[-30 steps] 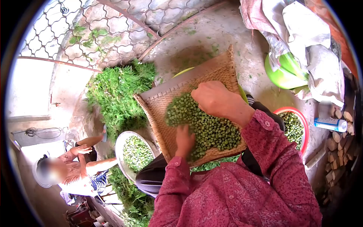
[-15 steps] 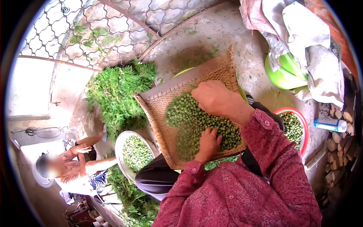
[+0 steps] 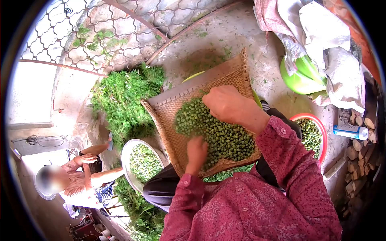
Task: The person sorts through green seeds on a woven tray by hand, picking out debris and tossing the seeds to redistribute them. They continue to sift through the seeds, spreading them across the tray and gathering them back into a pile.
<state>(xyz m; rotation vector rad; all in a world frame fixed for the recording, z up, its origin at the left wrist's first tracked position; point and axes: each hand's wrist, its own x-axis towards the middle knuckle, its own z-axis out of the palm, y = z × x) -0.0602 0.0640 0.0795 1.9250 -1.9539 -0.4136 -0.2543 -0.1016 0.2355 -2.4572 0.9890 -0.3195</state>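
Note:
A woven bamboo winnowing basket [image 3: 163, 118] rests across the lap, tilted, with a layer of small round green buds or berries [image 3: 229, 138] spread over it. My right hand [image 3: 227, 104] is closed above the far part of the green pile, its knuckles up. What those fingers grip, if anything, is hidden beneath the hand. My left hand [image 3: 197, 152] is at the near left edge of the pile, over the basket's weave. Motion smears its fingers.
A metal basin [image 3: 128, 154] of green pieces stands at the left, a red-rimmed basin [image 3: 325, 140] at the right. Feathery green plants [image 3: 124, 104] lie on the floor. A person [image 3: 80, 176] sits at left. Sacks [image 3: 325, 36], a green tub [image 3: 301, 76] and chopped wood [image 3: 358, 168] are at right.
My left hand has moved left, from the middle of the green pile to its left edge. My right hand and the basket stay nearly where they were.

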